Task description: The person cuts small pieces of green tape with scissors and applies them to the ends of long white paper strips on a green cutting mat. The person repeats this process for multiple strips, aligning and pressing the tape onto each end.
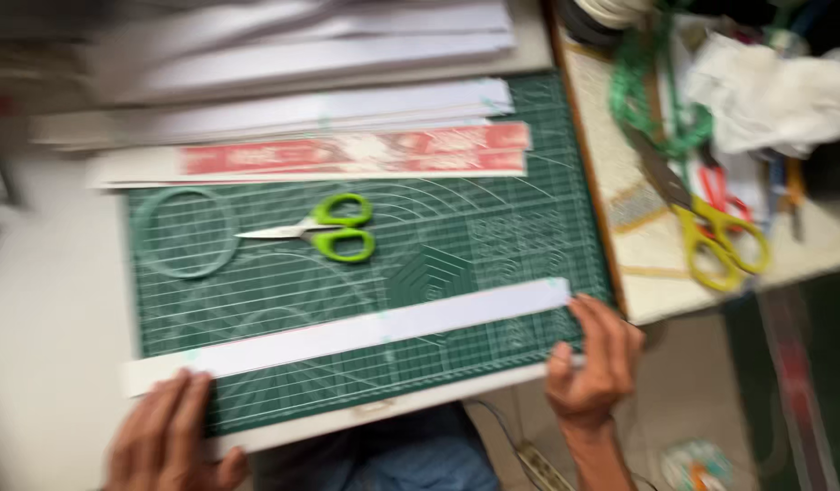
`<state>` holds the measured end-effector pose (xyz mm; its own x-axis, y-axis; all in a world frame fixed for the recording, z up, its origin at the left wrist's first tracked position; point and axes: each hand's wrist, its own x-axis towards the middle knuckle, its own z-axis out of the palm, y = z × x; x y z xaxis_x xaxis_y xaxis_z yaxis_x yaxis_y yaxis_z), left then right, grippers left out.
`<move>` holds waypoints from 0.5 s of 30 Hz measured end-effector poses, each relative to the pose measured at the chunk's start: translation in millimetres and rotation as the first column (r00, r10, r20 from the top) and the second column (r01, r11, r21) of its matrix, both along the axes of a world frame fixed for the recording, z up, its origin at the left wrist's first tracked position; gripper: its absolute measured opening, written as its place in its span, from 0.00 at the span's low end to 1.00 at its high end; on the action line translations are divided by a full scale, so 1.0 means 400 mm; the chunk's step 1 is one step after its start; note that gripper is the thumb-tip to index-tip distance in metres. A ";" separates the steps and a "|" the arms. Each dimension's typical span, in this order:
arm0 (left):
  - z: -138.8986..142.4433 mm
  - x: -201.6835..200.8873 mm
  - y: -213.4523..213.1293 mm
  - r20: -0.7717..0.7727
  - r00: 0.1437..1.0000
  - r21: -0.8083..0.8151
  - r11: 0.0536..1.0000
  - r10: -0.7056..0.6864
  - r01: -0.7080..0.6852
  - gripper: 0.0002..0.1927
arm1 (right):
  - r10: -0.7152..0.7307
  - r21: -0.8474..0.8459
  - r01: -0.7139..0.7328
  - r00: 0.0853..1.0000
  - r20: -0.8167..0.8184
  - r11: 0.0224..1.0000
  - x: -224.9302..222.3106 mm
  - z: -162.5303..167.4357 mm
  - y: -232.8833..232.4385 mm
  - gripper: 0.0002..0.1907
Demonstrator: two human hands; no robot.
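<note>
A long white paper strip lies across the near part of a green cutting mat. My left hand rests at the strip's left end, fingers spread on the mat's near left corner. At the right end, my right hand touches the strip with its fingertips and curls over the mat's near right edge. Neither hand grips anything. Green-handled scissors lie shut on the mat above the strip, next to a clear tape ring.
A red patterned strip and stacked white paper strips lie along the mat's far edge. To the right, a cluttered board holds yellow-handled scissors, green cord and white cloth. A power strip lies on the floor below.
</note>
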<state>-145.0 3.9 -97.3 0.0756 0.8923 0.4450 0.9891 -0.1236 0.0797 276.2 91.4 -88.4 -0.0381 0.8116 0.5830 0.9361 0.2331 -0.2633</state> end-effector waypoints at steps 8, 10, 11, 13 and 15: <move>-0.012 0.062 0.026 0.130 0.987 0.207 0.971 0.091 -0.117 0.38 | 0.017 0.101 -0.009 0.997 -0.075 0.995 0.059 -0.118 -0.014 0.22; -0.002 0.064 0.029 0.140 0.987 0.198 0.974 0.081 -0.108 0.37 | 0.023 0.072 -0.021 0.999 -0.029 0.997 0.092 -0.135 -0.026 0.22; 0.007 0.064 0.031 0.147 0.987 0.191 0.977 0.072 -0.100 0.36 | 0.034 0.035 -0.033 0.999 -0.010 0.999 0.107 -0.140 -0.031 0.23; 0.031 0.071 0.033 0.229 0.971 0.202 0.973 0.066 -0.114 0.35 | 0.051 0.003 -0.051 0.998 0.024 0.999 0.119 -0.153 -0.026 0.24; 0.060 0.091 0.044 0.384 0.922 0.235 0.959 0.056 -0.156 0.34 | 0.043 0.037 -0.044 0.999 0.017 0.998 0.115 -0.160 -0.014 0.25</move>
<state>-108.7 21.5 -73.4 -0.2275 0.7374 0.6359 0.9025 -0.0856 0.4221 322.0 86.0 -152.4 -0.0831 0.7866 0.6119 0.9290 0.2834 -0.2381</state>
